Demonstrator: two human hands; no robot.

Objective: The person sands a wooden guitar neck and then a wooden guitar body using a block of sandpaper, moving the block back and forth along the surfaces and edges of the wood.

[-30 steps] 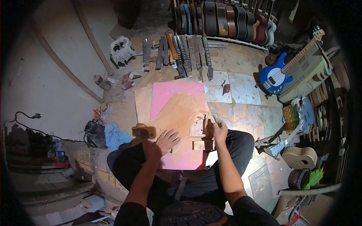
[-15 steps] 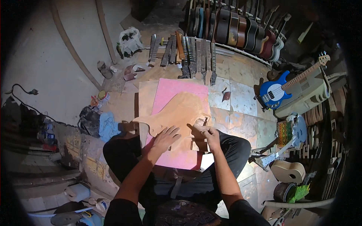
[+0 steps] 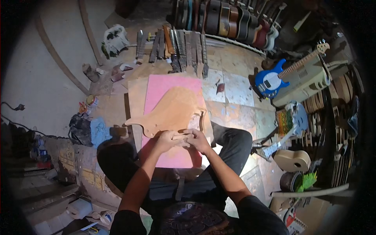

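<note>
A bare wooden guitar body [image 3: 168,109], with a cutout at its right, lies on a pink sheet [image 3: 160,82] over a board [image 3: 131,96] at my lap. My left hand [image 3: 165,141] and my right hand [image 3: 198,141] meet at the body's lower edge, their fingers closed around a small tan piece [image 3: 179,137]. What this piece is I cannot make out, as the fingers partly cover it.
Several loose guitar necks [image 3: 171,51] lie ahead, before a row of guitars [image 3: 223,21]. A blue bass guitar [image 3: 266,84] leans at the right, above a pale guitar body [image 3: 293,160]. Dark and blue cloths [image 3: 100,131] lie by the wall at left.
My left hand has left its flat position on the guitar body and closed beside my right hand. My right hand has moved leftward and down from the cutout with the small piece.
</note>
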